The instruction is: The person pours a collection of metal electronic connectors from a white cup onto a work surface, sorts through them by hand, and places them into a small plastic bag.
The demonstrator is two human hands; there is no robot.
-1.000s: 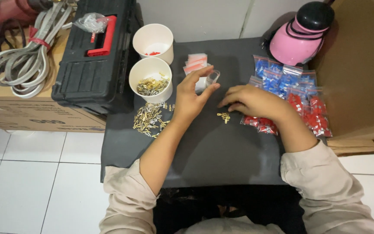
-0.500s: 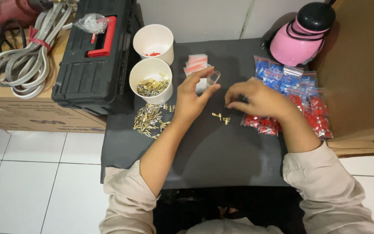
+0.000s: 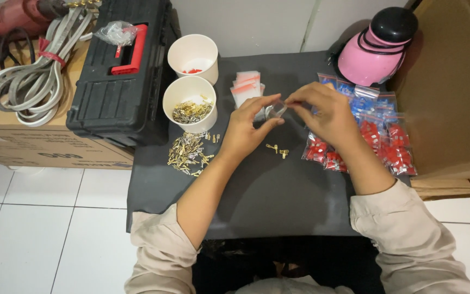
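Observation:
My left hand [image 3: 248,130] and my right hand [image 3: 325,111] meet over a dark table [image 3: 267,190], both pinching a small clear plastic bag [image 3: 276,109] between their fingertips. A few loose brass terminals [image 3: 277,150] lie on the table just below the bag. A pile of brass terminals [image 3: 187,153] lies left of my left hand, in front of a white cup with brass terminals [image 3: 190,103]. A stack of small empty bags with red strips [image 3: 246,86] lies just beyond my left hand.
A second white cup [image 3: 193,54] holds a few red pieces. Bags of red and blue connectors [image 3: 379,130] lie at the right by a pink helmet-shaped device [image 3: 373,46]. A black toolbox [image 3: 121,71], coiled grey cable [image 3: 33,81] and cardboard boxes [image 3: 39,147] flank the table.
My right hand has lifted off the loose terminals and risen to the clear bag, which both hands now hold. The terminals stay on the table.

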